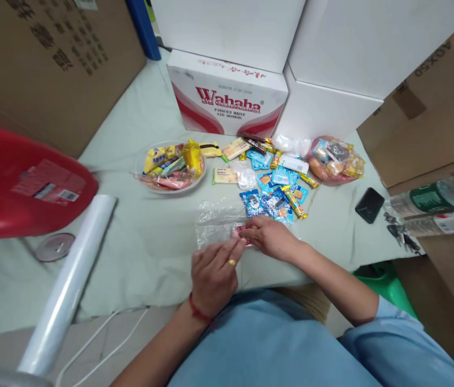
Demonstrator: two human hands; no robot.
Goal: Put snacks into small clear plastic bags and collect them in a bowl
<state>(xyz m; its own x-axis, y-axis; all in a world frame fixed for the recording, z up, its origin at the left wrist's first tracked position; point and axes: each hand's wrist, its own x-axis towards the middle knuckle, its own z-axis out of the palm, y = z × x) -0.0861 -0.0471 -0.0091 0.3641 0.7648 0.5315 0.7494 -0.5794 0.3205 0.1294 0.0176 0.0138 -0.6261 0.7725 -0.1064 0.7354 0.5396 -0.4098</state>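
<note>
“While both hands meet over the red packet, what could go wrong?”

“Slack film of the clear bag, spread on the near side of the box, could catch under the fingertips and drag. A sudden push toward the box could, in turn, drive the packet into the blue packs, which lie nearer the box.”

“Where exactly is the packet?”

“On the tabletop, well out from the near face of the box, and largely covered by the fingers. Whether it lies inside the bag or against it cannot be told.”

“And the fingers?”

“In the left hand, they are extended and close together, tips at the packet. In the right hand, they are bent and bunched, tips also at the packet. How firmly either hand pinches is hidden; the gap to each thumb cannot be judged.”
</note>
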